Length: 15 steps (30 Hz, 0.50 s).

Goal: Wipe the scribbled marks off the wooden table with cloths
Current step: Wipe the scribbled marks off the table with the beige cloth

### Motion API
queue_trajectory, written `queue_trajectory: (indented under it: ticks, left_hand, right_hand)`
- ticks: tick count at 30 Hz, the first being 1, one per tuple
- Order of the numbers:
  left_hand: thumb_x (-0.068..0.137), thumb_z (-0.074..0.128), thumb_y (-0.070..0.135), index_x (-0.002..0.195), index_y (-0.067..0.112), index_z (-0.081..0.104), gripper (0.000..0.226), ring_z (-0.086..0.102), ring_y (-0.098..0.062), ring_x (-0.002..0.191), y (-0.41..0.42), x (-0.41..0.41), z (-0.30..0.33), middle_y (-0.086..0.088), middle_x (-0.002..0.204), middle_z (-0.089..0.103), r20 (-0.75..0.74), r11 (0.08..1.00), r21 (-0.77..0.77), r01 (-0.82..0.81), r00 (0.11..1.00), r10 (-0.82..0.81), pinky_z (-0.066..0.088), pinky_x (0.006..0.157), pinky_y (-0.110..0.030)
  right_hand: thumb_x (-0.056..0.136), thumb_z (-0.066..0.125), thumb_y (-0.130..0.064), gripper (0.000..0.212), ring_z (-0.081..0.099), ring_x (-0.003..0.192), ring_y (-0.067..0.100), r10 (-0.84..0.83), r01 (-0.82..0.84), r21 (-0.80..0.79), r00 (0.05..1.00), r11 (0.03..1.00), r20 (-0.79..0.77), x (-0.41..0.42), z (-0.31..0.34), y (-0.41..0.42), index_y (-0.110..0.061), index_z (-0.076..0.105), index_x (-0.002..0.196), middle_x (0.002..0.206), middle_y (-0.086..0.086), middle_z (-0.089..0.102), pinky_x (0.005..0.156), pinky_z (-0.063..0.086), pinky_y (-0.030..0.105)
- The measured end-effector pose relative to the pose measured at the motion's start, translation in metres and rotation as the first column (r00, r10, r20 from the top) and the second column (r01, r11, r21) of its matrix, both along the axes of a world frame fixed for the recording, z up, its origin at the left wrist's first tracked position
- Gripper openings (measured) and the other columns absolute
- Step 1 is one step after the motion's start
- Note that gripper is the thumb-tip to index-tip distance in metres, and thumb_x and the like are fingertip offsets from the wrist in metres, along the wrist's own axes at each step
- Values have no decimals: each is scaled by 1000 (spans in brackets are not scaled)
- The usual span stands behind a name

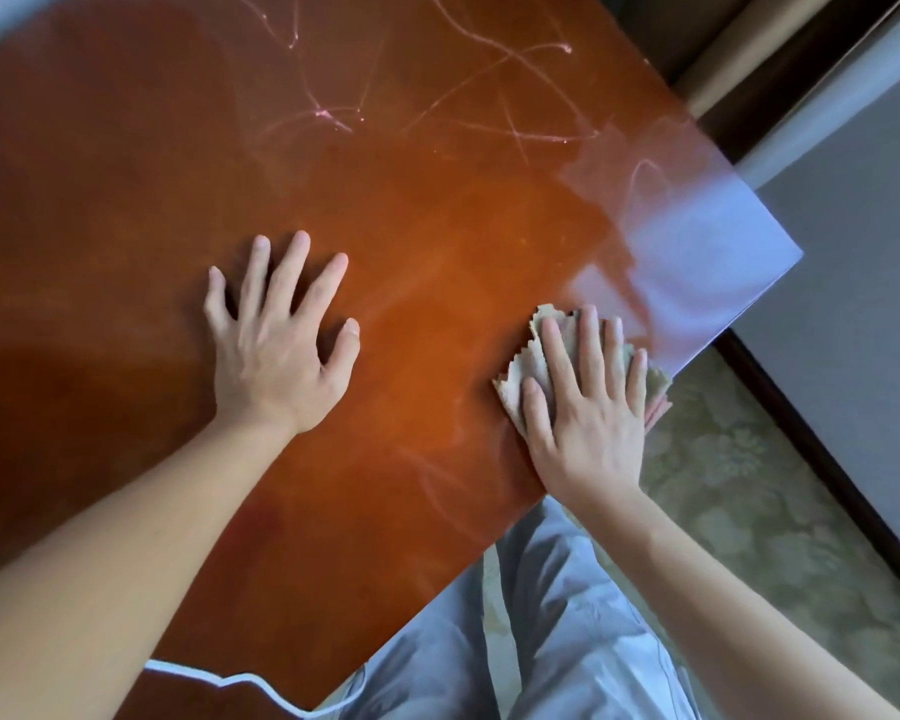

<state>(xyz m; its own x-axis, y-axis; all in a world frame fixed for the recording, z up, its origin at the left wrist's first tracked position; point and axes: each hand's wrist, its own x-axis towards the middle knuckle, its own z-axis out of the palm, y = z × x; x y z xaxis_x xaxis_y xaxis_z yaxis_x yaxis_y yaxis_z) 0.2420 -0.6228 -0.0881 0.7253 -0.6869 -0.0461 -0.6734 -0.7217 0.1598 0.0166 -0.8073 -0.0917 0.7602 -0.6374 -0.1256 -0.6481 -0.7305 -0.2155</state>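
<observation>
Scribbled marks (489,96) at table's (126,200) far side. Cloth (536,350) at near edge under right hand (588,407), fingers flat, pressing. Left hand (276,350) splayed, empty. Risk: cloth, probably overhanging, slips off edge.

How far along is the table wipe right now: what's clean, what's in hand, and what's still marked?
Done: the near part of the wooden table around the hands shows only faint smears. In hand: the right hand presses a cloth flat near the table's right edge, while the left hand rests flat and bare on the wood. Left: the pale scribbled marks across the far side.
</observation>
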Motion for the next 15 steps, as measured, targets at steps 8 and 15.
queue_trajectory:
  ticks: [8,15]
  left_hand:
    - [99,30,53,156,29,37,63,19,-36,155,1,-1,-1,-7,167,27,14,1000,0,-5,1000,5,11,121,-66]
    - [99,27,56,157,30,36,64,20,-35,155,0,-1,0,-7,167,27,30,999,33,2,1000,-3,11,121,-66]
  right_hand:
    - [105,23,-48,59,-1,158,27,-96,96,-3,995,995,-12,71,3,-80,-37,15,163,172,2,6,127,0,50]
    - [107,35,-46,59,4,158,31,269,-271,22,961,962,61,37,0,64,-26,26,162,171,8,15,127,2,53]
